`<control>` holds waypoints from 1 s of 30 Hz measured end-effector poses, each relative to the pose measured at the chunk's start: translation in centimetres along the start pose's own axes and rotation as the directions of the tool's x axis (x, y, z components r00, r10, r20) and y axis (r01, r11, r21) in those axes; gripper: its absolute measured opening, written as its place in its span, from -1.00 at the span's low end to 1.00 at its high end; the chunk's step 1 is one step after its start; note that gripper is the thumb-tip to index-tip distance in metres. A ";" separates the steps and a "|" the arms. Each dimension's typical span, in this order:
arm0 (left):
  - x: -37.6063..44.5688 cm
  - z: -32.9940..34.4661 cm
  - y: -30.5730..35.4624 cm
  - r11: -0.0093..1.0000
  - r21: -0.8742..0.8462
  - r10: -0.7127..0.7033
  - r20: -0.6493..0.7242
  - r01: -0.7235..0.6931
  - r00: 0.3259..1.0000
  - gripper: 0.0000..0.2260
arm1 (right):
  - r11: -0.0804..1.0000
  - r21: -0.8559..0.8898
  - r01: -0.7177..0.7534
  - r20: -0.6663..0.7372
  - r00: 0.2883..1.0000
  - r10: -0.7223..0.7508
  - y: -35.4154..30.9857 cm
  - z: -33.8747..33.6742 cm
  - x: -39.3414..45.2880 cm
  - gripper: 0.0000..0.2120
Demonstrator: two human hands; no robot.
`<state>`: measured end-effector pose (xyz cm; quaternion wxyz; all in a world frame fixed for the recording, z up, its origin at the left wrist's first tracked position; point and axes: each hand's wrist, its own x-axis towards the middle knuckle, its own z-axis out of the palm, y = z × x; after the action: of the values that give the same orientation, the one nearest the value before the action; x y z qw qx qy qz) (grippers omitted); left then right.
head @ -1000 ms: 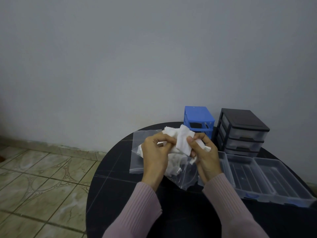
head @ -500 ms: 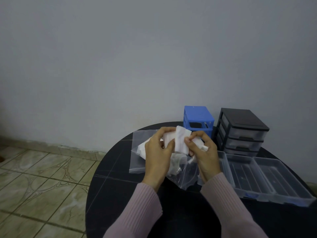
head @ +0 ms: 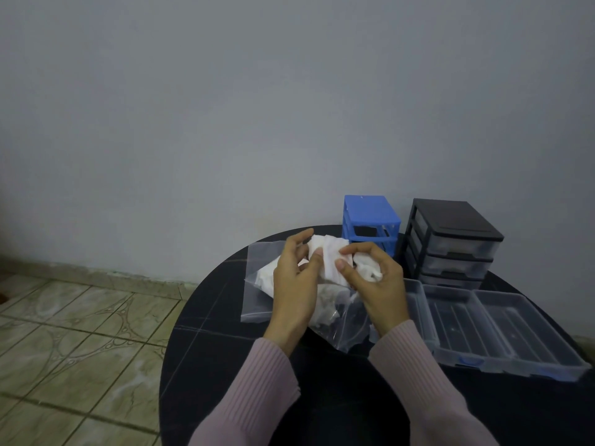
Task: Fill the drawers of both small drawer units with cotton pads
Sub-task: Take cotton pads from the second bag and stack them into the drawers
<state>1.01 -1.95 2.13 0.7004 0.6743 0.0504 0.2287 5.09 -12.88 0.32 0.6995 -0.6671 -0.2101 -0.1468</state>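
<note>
Since a second ago our left hand (head: 294,284) has loosened: fingers now spread off the wad of cotton pads (head: 335,260), only the thumb side looks to touch it. Right hand (head: 375,278) stays clamped on the wad, thumb and curled fingers pinching the white sheets above the clear zip bag (head: 257,284). The wad itself has barely shifted.

We read this as separating a few pads from the bunch, not placing yet. Nothing has gone into a drawer.

Layout on the round black table (head: 199,349):
- blue drawer unit (head: 370,220) at the far edge, its slots open and drawerless
- black drawer unit (head: 450,239) just right of it, drawers in
- clear loose drawers (head: 483,326) in a row along the right edge, no pads in them
- more pads inside the bag, under both hands

Task looks near its start. Next call: carry the split-off pads right to the nearest loose drawer. Risk: thin sheets cling together and drag extras out of the bag.
</note>
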 end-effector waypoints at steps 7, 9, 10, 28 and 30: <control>0.2 0.0 0.2 0.977 -0.187 -0.113 -0.029 0.106 0.993 -0.82 | 0.999 -0.048 0.026 0.074 0.997 -0.023 -0.1 0.0 -0.3 -0.75; 0.2 0.0 0.3 0.973 -0.195 -0.129 -0.012 0.125 0.992 -0.80 | 0.997 -0.077 0.033 0.090 0.996 -0.026 -0.1 0.0 -0.3 -0.73; 0.1 0.1 0.3 0.971 -0.200 -0.135 -0.002 0.132 0.991 -0.79 | 0.995 -0.089 0.034 0.093 0.995 -0.026 0.0 0.0 -0.4 -0.71; 0.6 0.0 0.0 0.990 -0.118 -0.092 -0.073 0.083 0.993 -0.84 | 0.967 0.176 -0.186 0.063 0.982 0.177 -0.8 -0.4 0.3 -0.76; 0.6 0.1 -0.1 0.990 -0.111 -0.092 -0.058 0.085 0.994 -0.85 | 0.983 0.109 -0.145 0.055 0.989 0.140 -0.6 -0.3 0.2 -0.76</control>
<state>1.64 -1.84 2.24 0.7435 0.6248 0.0899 0.2210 4.99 -13.24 0.87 0.7394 -0.6433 -0.1862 -0.0687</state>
